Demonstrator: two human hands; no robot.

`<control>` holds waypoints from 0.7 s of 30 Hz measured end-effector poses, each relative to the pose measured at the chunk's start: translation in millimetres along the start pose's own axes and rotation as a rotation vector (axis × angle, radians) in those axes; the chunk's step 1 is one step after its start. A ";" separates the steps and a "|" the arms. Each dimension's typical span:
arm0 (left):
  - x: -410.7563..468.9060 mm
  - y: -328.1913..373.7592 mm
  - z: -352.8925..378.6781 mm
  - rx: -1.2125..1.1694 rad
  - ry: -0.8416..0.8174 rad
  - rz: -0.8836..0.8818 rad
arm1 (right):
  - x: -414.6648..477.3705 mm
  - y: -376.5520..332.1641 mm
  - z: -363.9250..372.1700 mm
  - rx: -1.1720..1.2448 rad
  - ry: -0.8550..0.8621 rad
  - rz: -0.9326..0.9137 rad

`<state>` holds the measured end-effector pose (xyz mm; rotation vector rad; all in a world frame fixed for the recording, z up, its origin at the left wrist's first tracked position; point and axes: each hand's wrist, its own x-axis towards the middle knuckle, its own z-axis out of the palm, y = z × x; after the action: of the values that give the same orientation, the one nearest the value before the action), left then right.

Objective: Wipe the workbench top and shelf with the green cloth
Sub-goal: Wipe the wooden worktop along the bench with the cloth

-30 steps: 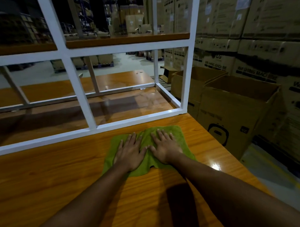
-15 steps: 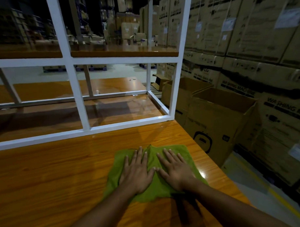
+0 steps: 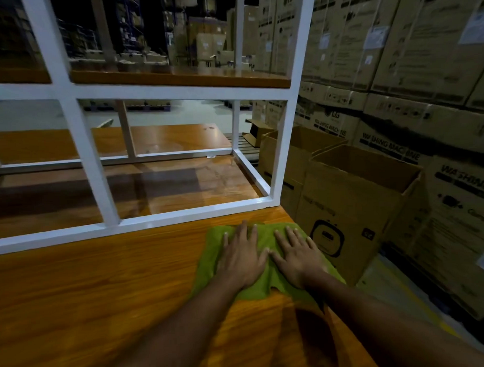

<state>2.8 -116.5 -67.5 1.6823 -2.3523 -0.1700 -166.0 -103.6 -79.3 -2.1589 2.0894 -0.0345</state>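
- Cloth (image 3: pixel 262 288), green, lies flat on the table (image 3: pixel 102 292) near its right edge, just short of the white frame (image 3: pixel 181 217).
- Left hand (image 3: pixel 242 261) and right hand (image 3: pixel 297 257) rest palm-down on the cloth, fingers spread, thumbs nearly touching.
- Table edge falls away right of the cloth, beside an open cardboard box (image 3: pixel 354 212).
- Bare wood extends left and near; the shelf (image 3: pixel 176 77) sits beyond, above.

Left hand (image 3: pixel 242 261) flat, palm down, fingers spread; right hand (image 3: pixel 298 257) same, just beside; both forearms extended forward.
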 end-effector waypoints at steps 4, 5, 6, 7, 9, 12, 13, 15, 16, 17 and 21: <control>34.4 1.2 0.2 -0.034 0.181 0.061 | 42.6 4.5 1.3 0.026 0.024 0.031; 41.9 -1.0 2.0 -0.039 0.173 0.070 | 50.8 3.5 0.6 0.025 0.022 0.034; 48.7 -4.5 4.3 -0.047 0.159 0.070 | 58.3 1.7 0.2 0.022 0.018 0.037; 53.7 -8.6 5.8 -0.057 0.151 0.067 | 64.4 -0.6 -0.9 0.018 0.015 0.043; 61.2 -16.3 7.4 -0.083 0.157 0.069 | 75.0 -5.8 -2.6 0.015 0.014 0.055; 64.2 -25.4 9.6 -0.116 0.163 0.068 | 85.4 -15.6 -5.2 0.010 0.026 0.064; 63.6 -29.5 9.9 -0.115 0.158 0.062 | 87.7 -19.8 -5.3 0.008 0.029 0.064; 61.5 -40.9 9.4 -0.093 0.158 0.056 | 90.4 -28.8 -5.2 0.008 0.028 0.057; 59.6 -48.1 8.2 -0.084 0.152 0.059 | 91.5 -34.0 -4.7 0.007 0.025 0.050; 57.0 -55.5 6.6 -0.077 0.136 0.062 | 91.9 -39.7 -4.3 0.005 0.021 0.044; 42.9 -81.6 -0.3 0.013 0.093 0.069 | 87.4 -69.2 -0.7 0.016 0.010 0.022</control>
<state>64.4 -183.8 -80.8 1.5767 -2.3439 -0.0627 -94.1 -188.8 -77.6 -2.1316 2.1107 -0.0594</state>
